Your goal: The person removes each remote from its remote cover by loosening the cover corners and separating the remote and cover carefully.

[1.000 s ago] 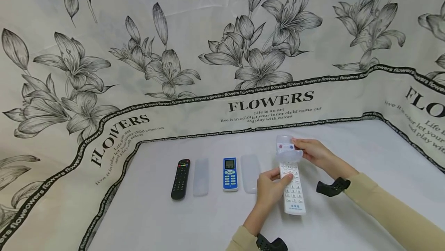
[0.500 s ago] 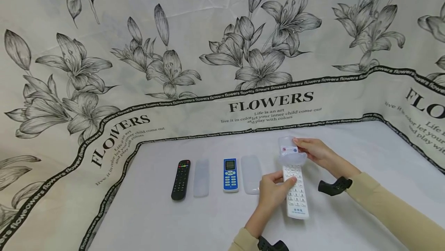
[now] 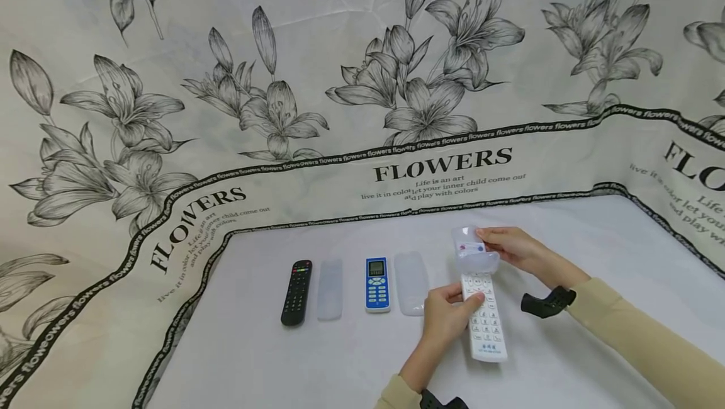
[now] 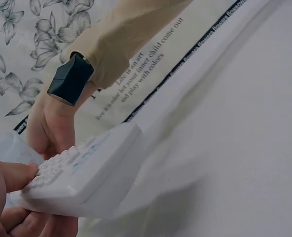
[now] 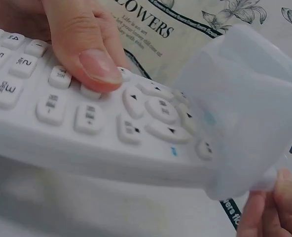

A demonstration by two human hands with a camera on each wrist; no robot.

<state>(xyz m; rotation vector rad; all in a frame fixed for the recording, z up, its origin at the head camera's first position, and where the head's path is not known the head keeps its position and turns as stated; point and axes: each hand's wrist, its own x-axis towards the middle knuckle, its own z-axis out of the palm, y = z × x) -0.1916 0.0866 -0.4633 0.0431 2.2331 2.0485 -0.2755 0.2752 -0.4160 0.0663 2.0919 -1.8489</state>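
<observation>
A white remote control point(image 3: 484, 327) is held above the table by my left hand point(image 3: 447, 311), thumb on its buttons and fingers beneath, as the left wrist view shows. Over its far end sits a translucent silicone cover point(image 5: 249, 108), its near part folded back into a flared cuff. The far end's red and blue marks show through the cover in the head view. My right hand point(image 3: 512, 248) pinches the cover at its far right edge. In the right wrist view, the left thumb point(image 5: 99, 69) presses near the arrow buttons, which are bare of the cover.
Left of my hands a row lies on the white table point(image 3: 238, 358): a black remote point(image 3: 296, 292), a narrow translucent cover point(image 3: 330, 289), a blue remote point(image 3: 376, 296) and a wider translucent cover point(image 3: 410, 283). Behind stands a flower-printed cloth point(image 3: 317, 189).
Both hands, with the remote and its cover, have shifted slightly right and toward me. The cover stays on the far end with its cuff folded back. The row on the table has not moved.
</observation>
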